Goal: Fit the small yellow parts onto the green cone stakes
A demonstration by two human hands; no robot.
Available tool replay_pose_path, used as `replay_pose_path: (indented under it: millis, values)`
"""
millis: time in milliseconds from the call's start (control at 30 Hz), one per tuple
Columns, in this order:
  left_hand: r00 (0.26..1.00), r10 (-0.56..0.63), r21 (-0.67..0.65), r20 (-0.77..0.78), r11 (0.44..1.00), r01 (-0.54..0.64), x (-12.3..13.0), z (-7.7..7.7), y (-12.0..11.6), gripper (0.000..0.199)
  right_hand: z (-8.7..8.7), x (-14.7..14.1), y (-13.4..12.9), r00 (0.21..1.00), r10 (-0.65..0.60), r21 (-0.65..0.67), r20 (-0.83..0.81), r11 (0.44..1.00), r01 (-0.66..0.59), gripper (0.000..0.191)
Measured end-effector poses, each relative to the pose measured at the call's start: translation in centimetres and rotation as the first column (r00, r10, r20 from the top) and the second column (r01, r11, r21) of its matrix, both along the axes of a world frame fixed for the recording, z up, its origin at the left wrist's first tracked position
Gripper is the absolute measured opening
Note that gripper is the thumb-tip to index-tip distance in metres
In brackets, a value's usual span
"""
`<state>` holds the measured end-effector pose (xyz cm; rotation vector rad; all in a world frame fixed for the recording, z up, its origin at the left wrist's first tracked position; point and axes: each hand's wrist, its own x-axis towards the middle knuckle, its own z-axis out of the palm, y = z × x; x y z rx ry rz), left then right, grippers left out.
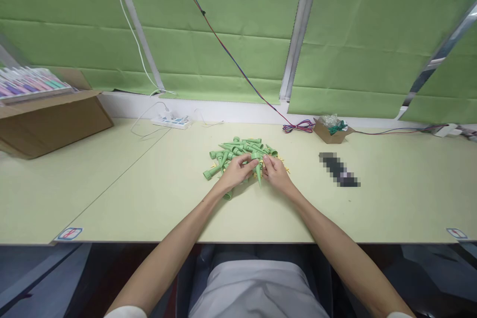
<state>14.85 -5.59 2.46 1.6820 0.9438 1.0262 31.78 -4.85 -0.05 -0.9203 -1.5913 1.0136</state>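
Observation:
My left hand (240,171) is closed on a green plastic spike (258,171), gripping its wide capped end while the pointed tip hangs downward. Just to the right, my right hand (275,173) pinches close against the same spike; what sits between its fingertips is too small to make out. Beneath and behind both hands lies a loose pile of similar green plastic spikes (238,146) with wide round caps. Small yellow pieces (286,169) show at the pile's right edge, partly covered by my right hand.
A cardboard box (55,121) with rows of coloured pens stands at the far left. A power strip (172,121) lies along the wall. At the back right are coiled red and blue wires (298,126) and a small open box (330,131). A blurred dark object (339,170) lies on the right.

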Motion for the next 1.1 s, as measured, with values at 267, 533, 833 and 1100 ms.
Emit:
replay_pose_path:
  millis: [267,533,833,1100]
  values:
    - [0.974,0.166,0.388,-0.154,0.917,-0.095,-0.2,-0.9,0.6,0.030,0.0,-0.1,0.3,0.979,0.063,-0.155,-0.194,0.983,-0.094,0.058]
    - [0.989,0.130,0.222,-0.068,0.969,-0.112,0.5,-0.6,0.1,0.039,0.3,-0.2,0.2,0.982,-0.044,-0.074,-0.185,0.997,0.031,0.056]
    - [0.980,-0.036,-0.357,0.194,0.928,0.104,-0.1,1.0,0.1,0.060,0.6,0.7,-0.6,0.966,-0.171,0.348,0.196,0.933,0.094,0.046]
    - [0.969,-0.119,-0.354,0.218,0.915,0.193,-0.3,0.3,0.1,0.049,0.2,0.3,-0.5,0.963,-0.179,0.358,0.201,0.929,0.098,0.044]
